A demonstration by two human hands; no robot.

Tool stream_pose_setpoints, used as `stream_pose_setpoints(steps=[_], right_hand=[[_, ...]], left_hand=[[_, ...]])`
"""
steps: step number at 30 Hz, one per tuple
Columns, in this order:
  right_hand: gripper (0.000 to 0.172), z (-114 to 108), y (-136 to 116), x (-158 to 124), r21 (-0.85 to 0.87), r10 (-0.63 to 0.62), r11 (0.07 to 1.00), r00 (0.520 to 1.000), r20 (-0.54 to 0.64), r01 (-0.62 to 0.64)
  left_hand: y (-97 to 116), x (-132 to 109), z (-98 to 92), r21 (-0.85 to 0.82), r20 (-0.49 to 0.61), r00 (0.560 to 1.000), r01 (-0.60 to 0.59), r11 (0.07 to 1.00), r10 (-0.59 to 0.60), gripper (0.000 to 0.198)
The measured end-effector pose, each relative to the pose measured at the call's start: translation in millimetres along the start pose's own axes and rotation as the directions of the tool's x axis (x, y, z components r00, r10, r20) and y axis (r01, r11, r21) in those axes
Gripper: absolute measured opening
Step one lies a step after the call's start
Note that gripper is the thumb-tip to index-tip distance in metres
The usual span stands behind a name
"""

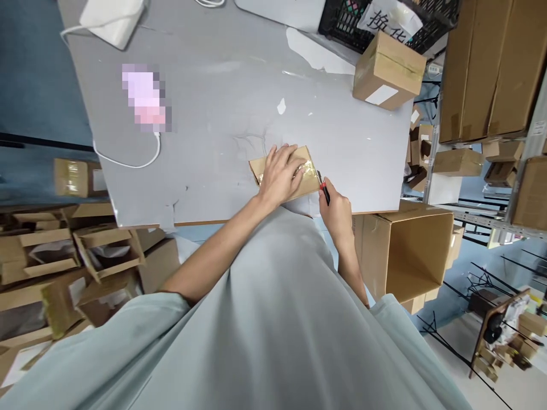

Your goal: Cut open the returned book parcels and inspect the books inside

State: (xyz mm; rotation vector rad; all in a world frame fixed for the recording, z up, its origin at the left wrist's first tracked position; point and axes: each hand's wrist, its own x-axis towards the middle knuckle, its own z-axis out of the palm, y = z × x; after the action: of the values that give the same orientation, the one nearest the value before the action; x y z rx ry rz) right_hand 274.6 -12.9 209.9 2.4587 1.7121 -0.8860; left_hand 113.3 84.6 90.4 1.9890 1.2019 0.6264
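A small brown cardboard box lies near the table's front edge, with shiny tape across its top. My left hand rests on that box from above, fingers stretched out flat over the tape. In my right hand is a box cutter with a black and red handle, gripped in closed fingers. The cutter's tip is at the right end of the box. Whether the blade is in the cardboard I cannot tell.
A taped carton sits at the table's back right, before a black crate. A white device and a blurred pink object with a cable lie left. An open large box stands right; several open boxes are lower left.
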Motion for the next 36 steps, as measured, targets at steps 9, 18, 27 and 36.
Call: stream_pose_setpoints(steps=[9,18,27,36], right_hand=[[0.055,12.8,-0.4,39.6,-0.033,-0.11,0.993,0.993,0.048,0.112],[0.06,8.3,-22.0,41.9,-0.199,0.035,0.98,0.993,0.113,-0.012],[0.061,16.9,-58.7,28.1,-0.313,0.227,0.928,0.973,0.045,-0.202],[0.059,10.7,-78.9,22.1,-0.368,0.334,0.877,0.943,0.001,-0.31]], left_hand=[[-8.1,-8.0,2.6,0.024,-0.023,1.0,0.004,1.0,-0.004,0.043],[-3.6,-3.6,2.4,-0.062,-0.039,0.998,0.044,0.997,-0.047,0.038],[1.5,-3.1,0.1,-0.185,-0.037,0.999,0.023,0.982,-0.03,0.032],[3.7,-2.6,3.3,-0.262,-0.04,0.999,-0.005,0.965,-0.006,0.029]])
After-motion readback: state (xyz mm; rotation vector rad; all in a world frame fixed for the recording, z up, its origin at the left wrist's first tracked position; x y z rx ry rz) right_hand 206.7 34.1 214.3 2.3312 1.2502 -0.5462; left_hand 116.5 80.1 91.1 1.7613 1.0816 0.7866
